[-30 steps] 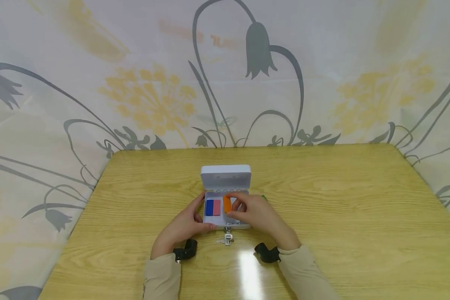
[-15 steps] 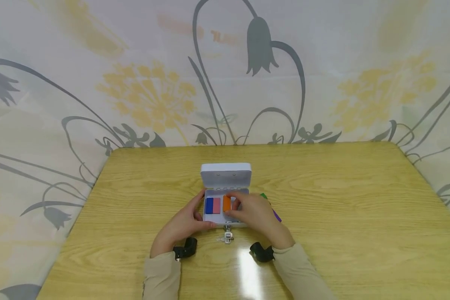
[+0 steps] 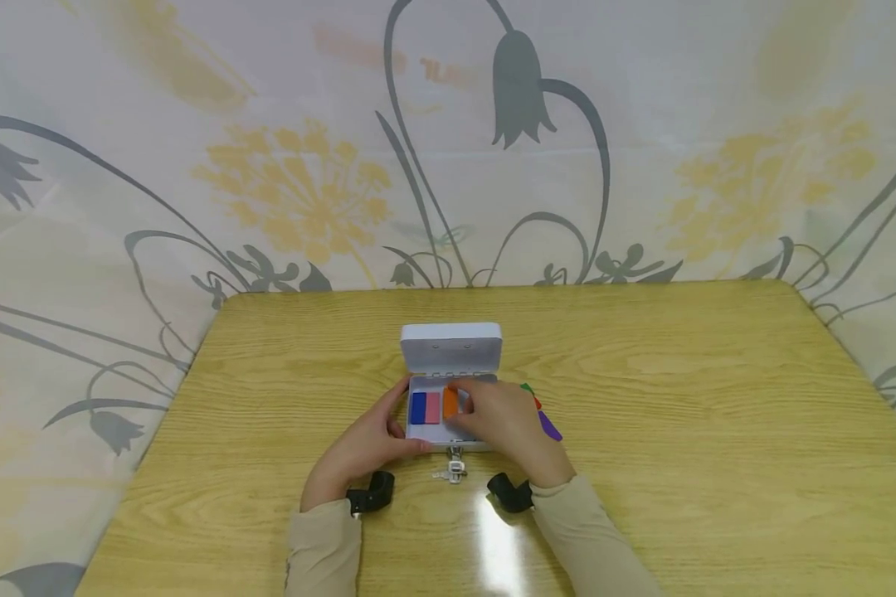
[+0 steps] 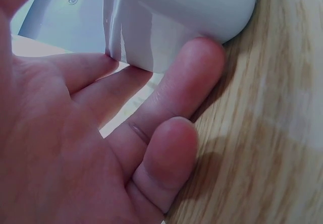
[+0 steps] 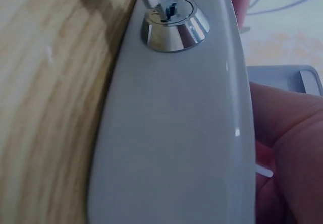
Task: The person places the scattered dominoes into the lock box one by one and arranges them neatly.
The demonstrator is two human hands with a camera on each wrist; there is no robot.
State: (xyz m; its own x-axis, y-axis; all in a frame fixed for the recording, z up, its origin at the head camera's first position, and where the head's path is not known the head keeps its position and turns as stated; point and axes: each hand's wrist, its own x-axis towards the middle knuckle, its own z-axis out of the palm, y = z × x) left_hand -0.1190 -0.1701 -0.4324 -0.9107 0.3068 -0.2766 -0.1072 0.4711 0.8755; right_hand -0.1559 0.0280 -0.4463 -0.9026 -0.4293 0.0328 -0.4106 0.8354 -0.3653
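A small white metal lockbox sits on the table with its lid raised. Inside lie a blue block and a pink block, side by side at the left. My left hand holds the box's left end, thumb at the front edge; the left wrist view shows its fingertips against the box wall. Thumb and forefinger of my right hand pinch an orange block inside the box, to the right of the pink one. That hand hides the box's right part.
Keys hang from the front lock. Green, red and purple pieces peek out on the table right of my right hand, partly hidden by it. A patterned backdrop stands behind the wooden table.
The orange block has gone from tilted to lying lower in the box, with the right hand still on it. My right forearm has shifted left, uncovering more coloured pieces. The left hand stays put.
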